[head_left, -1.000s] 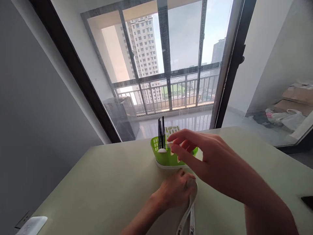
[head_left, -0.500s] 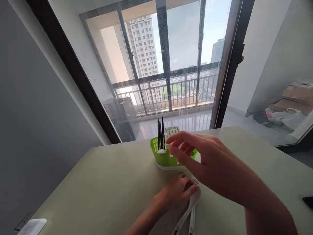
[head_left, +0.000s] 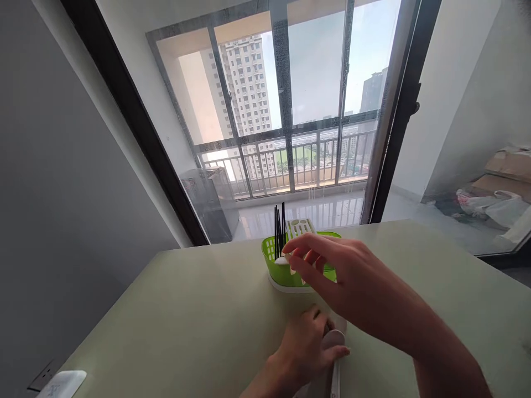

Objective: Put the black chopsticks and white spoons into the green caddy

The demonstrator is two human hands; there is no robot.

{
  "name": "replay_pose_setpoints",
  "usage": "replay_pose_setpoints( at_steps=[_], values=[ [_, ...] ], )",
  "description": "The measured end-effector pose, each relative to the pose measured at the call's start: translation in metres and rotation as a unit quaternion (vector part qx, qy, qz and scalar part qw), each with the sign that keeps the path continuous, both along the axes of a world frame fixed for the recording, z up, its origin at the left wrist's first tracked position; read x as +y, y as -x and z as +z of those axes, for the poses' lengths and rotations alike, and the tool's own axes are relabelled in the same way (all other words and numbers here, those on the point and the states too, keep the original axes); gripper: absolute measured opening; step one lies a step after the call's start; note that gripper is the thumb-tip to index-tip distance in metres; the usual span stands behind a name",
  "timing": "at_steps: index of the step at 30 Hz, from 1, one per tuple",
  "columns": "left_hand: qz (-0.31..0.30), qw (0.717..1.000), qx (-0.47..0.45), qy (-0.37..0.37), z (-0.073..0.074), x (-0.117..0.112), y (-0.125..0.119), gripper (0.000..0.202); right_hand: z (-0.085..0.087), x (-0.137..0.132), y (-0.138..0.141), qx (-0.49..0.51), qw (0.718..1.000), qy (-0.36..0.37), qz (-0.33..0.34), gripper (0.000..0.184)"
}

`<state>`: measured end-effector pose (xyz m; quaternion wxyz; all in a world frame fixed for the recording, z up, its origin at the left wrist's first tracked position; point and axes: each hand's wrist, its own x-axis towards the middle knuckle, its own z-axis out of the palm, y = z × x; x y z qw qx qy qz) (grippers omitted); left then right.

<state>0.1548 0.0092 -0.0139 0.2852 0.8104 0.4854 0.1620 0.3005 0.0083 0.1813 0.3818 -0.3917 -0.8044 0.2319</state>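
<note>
A green cutlery basket (head_left: pixel 279 272) with a white base stands on the table, several black chopsticks (head_left: pixel 279 232) upright in its left end. My right hand (head_left: pixel 332 265) reaches over the basket's front. Its thumb and index finger are pinched at the edge of a white spoon (head_left: pixel 281 261) by the rim; the rest of that spoon is hidden. Lower down, my left hand (head_left: pixel 305 345) is closed around the bowl end of a white spoon (head_left: pixel 334 337) on the table, thumb across it. A second spoon lies against it, mostly covered by my hands.
The pale green table (head_left: pixel 199 309) runs up to a glass door with a dark frame (head_left: pixel 394 127). A white object (head_left: pixel 64 382) lies at the lower left edge. Behind the glass at right are cardboard boxes (head_left: pixel 510 166) and plastic bags (head_left: pixel 485 204).
My right fingertips have come closer together and nearer the spoon at the basket rim. My left hand has shifted down and right over the spoons on the table. The view has tilted slightly.
</note>
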Motion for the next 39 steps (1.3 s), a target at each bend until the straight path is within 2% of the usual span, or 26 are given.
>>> replay_pose_setpoints(
  at_steps=[3,9,13,15,18,21,23,26,29,31,33,39],
  values=[
    [0.049,0.997,0.066,-0.006,-0.001,-0.009,0.008,0.032,0.000,0.000,0.000,0.007,1.000,-0.007,-0.010,0.018],
    [0.116,0.985,0.129,-0.019,0.003,-0.029,0.025,0.020,-0.002,-0.001,0.000,0.007,1.000,-0.013,-0.015,0.017],
    [0.142,0.981,0.135,-0.010,0.008,-0.034,0.041,0.021,-0.003,-0.001,0.001,-0.002,1.000,-0.014,0.000,0.019],
    [0.165,0.980,0.114,-0.017,0.016,-0.033,0.055,0.021,-0.003,-0.001,0.001,0.000,1.000,-0.013,0.004,0.020],
    [0.233,0.971,0.031,-0.048,0.040,-0.030,0.084,0.031,-0.003,-0.001,-0.002,0.005,1.000,-0.009,0.006,0.021],
    [0.292,0.944,-0.072,-0.133,0.080,-0.024,0.115,0.039,-0.001,-0.002,-0.006,0.020,1.000,0.003,0.015,0.023],
    [0.332,0.912,-0.116,-0.208,0.110,-0.019,0.131,0.037,0.001,-0.003,-0.009,0.029,0.999,0.007,0.019,0.023],
    [0.380,0.861,-0.139,-0.307,0.148,-0.006,0.142,0.031,0.003,-0.003,-0.013,0.029,0.999,-0.005,0.012,0.021],
    [0.386,0.833,-0.149,-0.368,0.169,0.011,0.139,0.028,0.004,-0.002,-0.017,0.031,0.999,-0.015,0.002,0.019],
    [0.376,0.827,-0.157,-0.388,0.171,0.025,0.132,0.030,0.003,-0.002,-0.019,0.037,0.999,-0.019,-0.005,0.019],
    [0.358,0.833,-0.157,-0.391,0.165,0.041,0.125,0.031,0.003,-0.002,-0.020,0.040,0.999,-0.026,-0.010,0.018],
    [0.307,0.889,-0.133,-0.312,0.116,0.079,0.114,0.031,0.004,-0.004,-0.021,0.043,0.999,-0.030,-0.009,0.016]
  ],
)
